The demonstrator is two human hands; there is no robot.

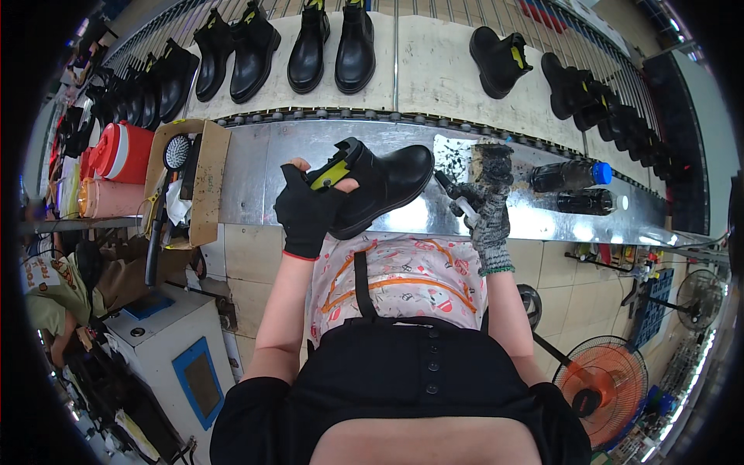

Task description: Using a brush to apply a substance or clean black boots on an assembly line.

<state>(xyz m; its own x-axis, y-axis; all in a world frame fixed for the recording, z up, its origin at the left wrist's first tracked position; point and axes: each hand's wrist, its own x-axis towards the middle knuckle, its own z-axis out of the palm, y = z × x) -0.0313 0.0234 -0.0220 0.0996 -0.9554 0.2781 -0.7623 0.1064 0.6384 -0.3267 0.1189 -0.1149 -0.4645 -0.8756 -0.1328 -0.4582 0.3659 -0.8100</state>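
Note:
My left hand (308, 209), in a black fingerless glove, grips a black ankle boot (381, 184) by its opening, where a yellow-green lining shows. The boot lies on its side above the steel counter (263, 170), toe pointing right. My right hand (487, 203), in a stained grey knit glove, holds a small brush (456, 195) whose dark tip points toward the boot's toe, a short gap away.
Several black boots (333, 46) stand on the conveyor behind the counter. Two dark bottles (570, 177), one blue-capped, lie at right. A cardboard tray (203, 180) with a round brush sits at left beside a red jug (122, 152). An orange fan (601, 387) stands lower right.

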